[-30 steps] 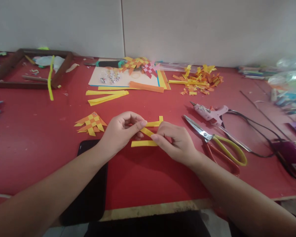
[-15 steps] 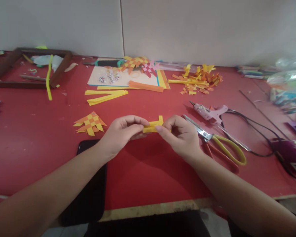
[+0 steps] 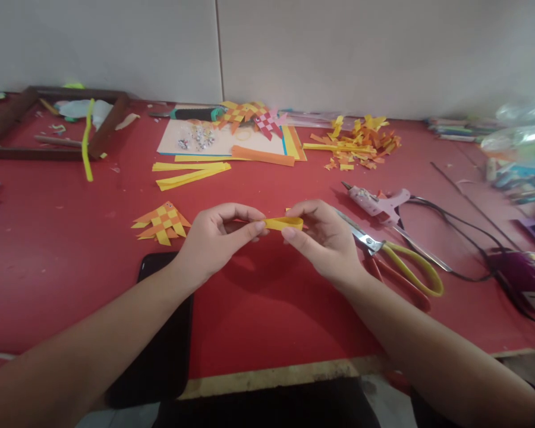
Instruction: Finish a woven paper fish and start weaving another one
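Note:
A yellow paper strip (image 3: 282, 223), bent into a narrow loop, spans the gap between my two hands above the red table. My left hand (image 3: 227, 235) pinches its left end between thumb and fingers. At the looped right end, the thumb and fingers of my right hand (image 3: 323, 238) close around the strip. A woven orange and yellow paper fish (image 3: 163, 223) lies just left of my left hand. Scissors (image 3: 383, 249) with yellow and red handles rest beside my right hand, their tips hidden behind it.
A pink glue gun (image 3: 377, 205) with a black cord lies right. Yellow strips (image 3: 191, 174), a paper stack (image 3: 169, 139) and a pile of paper scraps (image 3: 370, 142) sit farther back. A black phone-like slab (image 3: 163, 356) is under my left forearm; a brown frame (image 3: 31, 153) stands far left.
The yellow paper, folded flat with a short end sticking up, now shows edge-on as an open loop. Both hands have turned slightly and risen a little.

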`<state>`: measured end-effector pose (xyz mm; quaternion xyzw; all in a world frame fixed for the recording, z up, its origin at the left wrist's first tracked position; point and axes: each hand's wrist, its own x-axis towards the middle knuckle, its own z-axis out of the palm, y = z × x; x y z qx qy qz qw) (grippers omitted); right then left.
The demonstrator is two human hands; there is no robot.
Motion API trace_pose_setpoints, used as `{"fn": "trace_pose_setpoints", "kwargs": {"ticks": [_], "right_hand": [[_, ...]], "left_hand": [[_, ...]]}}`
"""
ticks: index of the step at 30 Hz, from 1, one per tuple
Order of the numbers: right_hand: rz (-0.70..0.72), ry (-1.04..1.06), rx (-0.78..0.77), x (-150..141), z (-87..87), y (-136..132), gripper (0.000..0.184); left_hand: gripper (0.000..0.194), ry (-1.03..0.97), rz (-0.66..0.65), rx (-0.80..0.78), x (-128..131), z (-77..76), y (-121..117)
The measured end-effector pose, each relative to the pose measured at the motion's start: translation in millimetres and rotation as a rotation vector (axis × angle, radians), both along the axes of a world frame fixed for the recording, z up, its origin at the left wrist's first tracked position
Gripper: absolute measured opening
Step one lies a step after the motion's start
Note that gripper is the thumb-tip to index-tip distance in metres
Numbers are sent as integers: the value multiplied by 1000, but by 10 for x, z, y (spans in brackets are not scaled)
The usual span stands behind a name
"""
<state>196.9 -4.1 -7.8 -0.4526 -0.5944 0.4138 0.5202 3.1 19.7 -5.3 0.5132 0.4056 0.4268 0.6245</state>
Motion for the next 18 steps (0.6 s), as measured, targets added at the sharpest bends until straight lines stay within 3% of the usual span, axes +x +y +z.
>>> {"fn": "trace_pose_setpoints", "kwargs": {"ticks": [7, 18], "right_hand": [[-137, 44, -33, -3, 0, 27, 13], [-223, -48, -39, 22, -28, 37, 11]], "left_hand": [[17, -46, 78, -3, 25, -16, 20], [20, 30, 88, -21, 8, -60, 38]]}}
